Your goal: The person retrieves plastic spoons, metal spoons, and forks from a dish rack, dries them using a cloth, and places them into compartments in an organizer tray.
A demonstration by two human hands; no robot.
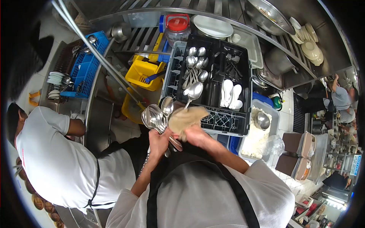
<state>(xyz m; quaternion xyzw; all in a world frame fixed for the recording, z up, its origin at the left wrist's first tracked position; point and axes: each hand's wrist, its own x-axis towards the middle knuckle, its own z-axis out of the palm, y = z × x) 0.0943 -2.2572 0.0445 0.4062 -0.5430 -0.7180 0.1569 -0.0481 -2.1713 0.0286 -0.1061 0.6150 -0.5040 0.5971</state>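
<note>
My left hand is closed around a bunch of metal spoons, their bowls fanned upward and handles poking out below. Close beside it, my right hand grips a beige cloth, which is blurred. Just above the cloth shows a large spoon, its handle running down behind the cloth; whether the right hand holds it I cannot tell. Beyond the hands is a black cutlery tray with metal spoons on the left, forks at the upper right and white spoons lower down.
The tray sits on a grey dish rack. A yellow bin stands to the left, and a tub of white grains with a metal bowl to the right. A co-worker in white bends close on my left. Metal poles slant across the upper left.
</note>
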